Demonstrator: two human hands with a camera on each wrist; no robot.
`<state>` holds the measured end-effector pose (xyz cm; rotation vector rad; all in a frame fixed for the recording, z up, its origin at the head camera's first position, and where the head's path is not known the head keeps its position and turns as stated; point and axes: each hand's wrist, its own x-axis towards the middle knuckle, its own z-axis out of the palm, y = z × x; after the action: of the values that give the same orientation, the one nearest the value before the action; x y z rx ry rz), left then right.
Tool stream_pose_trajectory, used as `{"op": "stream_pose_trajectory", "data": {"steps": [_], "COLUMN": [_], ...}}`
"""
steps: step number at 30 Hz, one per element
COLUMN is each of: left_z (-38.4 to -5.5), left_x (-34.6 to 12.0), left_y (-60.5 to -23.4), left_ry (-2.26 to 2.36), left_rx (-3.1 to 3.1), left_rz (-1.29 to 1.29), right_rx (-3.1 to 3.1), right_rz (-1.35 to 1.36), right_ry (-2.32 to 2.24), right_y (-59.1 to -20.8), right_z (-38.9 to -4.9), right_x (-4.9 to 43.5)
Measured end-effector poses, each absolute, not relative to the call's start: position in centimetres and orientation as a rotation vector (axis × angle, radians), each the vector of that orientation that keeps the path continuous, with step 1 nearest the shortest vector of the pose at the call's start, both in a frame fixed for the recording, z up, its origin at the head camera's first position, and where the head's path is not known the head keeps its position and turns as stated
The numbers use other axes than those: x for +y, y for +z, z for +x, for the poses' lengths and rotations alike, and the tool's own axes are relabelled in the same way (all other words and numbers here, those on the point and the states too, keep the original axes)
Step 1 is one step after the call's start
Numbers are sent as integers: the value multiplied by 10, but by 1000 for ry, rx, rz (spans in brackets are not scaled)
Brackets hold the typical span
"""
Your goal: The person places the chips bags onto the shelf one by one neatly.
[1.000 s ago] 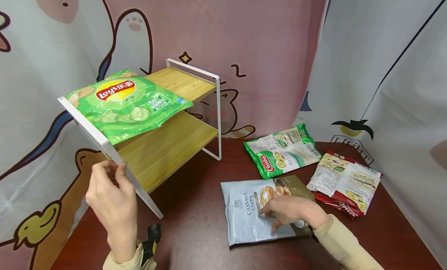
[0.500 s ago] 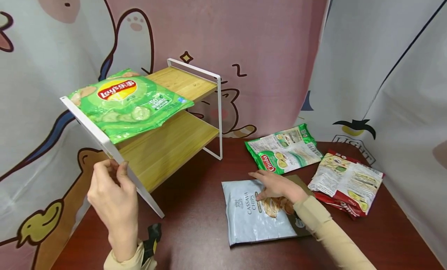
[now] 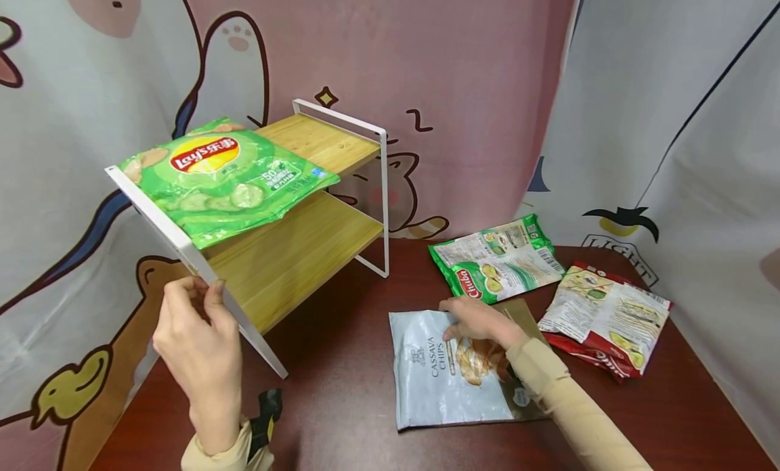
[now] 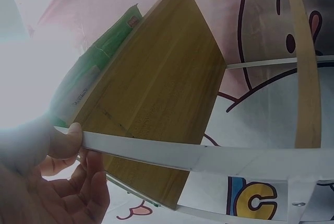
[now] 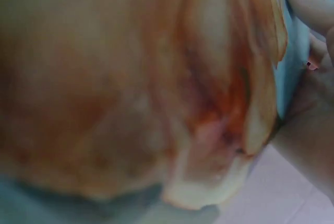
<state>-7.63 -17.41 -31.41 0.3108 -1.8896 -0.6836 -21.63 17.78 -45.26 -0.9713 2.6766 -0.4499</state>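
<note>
My left hand (image 3: 198, 349) pinches the front leg of a two-tier wooden shelf (image 3: 305, 248); in the left wrist view the thumb (image 4: 76, 131) lies over the white metal bar (image 4: 156, 148) with the fingers beneath. Across the top board rests a green Lay's chip bag (image 3: 225, 180). On the table, a grey and brown bag of cassava chips (image 3: 426, 383) lies front up. My right hand (image 3: 481, 320) grips its far edge, thumb on the printed face and fingers over the edge. The bag's chip picture (image 5: 209, 104) fills most of the right wrist view.
Behind the cassava bag lies a green and white Chuba bag (image 3: 506, 261). To its right is a red and white chip bag (image 3: 603, 315). The dark red table (image 3: 335, 403) meets printed cloth walls (image 3: 475, 105) at the back and sides.
My right hand has moved from over the middle of the cassava chips bag to its far edge and taken hold there. The left hand stays on the shelf leg.
</note>
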Motion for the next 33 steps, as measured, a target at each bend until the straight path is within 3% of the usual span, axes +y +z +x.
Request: {"op": "stream_pose_trajectory", "data": {"steps": [8,16,24,33], "left_z": [-77,-77,-78,-77], "left_x": [-174,-174,-174,-174], "left_y": [-314,-315,-315,-315], "left_ry": [-685,-680,-689,-679], "left_rx": [-1887,-1893,-1885,-1889], "left_rz": [314,315,320,325], "right_rx": [2768,2953,2772,2700], "right_rz": [-1029,-713,-339,-308], "right_ry": [-678,-928,-810,-687], "right_y": [-448,-449,-455,-457], "right_z": [-217,-222,-225,-219], "right_x": [184,185,198,197]}}
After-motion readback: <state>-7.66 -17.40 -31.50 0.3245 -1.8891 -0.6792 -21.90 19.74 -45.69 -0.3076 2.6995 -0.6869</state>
